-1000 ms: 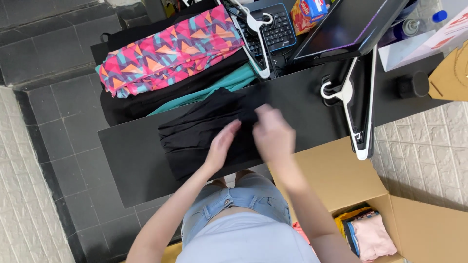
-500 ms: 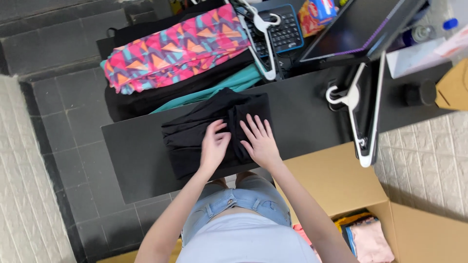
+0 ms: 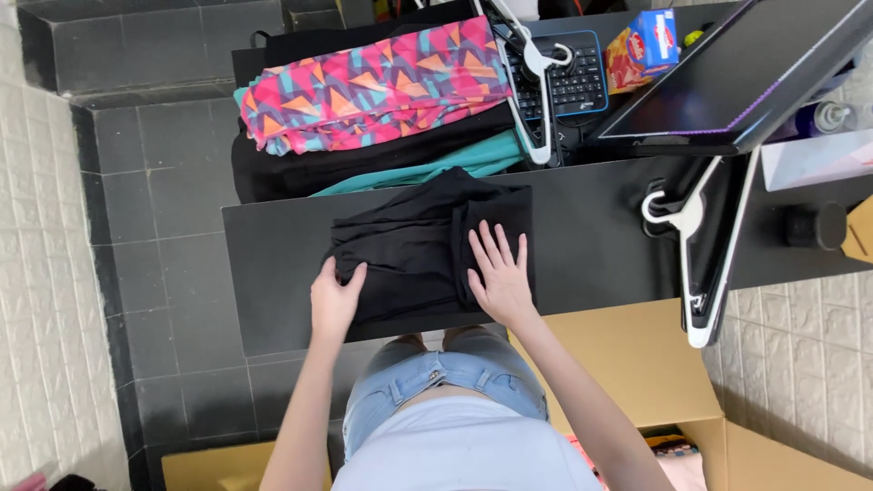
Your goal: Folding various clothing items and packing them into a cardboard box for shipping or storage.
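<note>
Folded black garment (image 3: 414,250) lies mid-table on the black table (image 3: 273,273), near its front edge. Left hand (image 3: 335,300) at its 8 o'clock corner, fingers curled over the edge, gripping cloth; right hand (image 3: 498,273) at 4 o'clock, fingers spread, palm pressed flat on the fabric. Patterned pink leggings (image 3: 373,82) lie at 12 o'clock, white hanger (image 3: 700,264) at 3 o'clock.

Hands on garment: two, left hand (image 3: 335,300) and right hand (image 3: 498,273). Folded black garment (image 3: 414,245): one. Patterned pink garment (image 3: 373,86): one. Teal garment (image 3: 436,168): one. White hangers: two, one (image 3: 536,100) over keyboard (image 3: 573,82), one (image 3: 705,264) at desk edge. Tablet (image 3: 737,77): one. Snack packet (image 3: 641,50): one. Cardboard boxes (image 3: 627,364): at least one.
</note>
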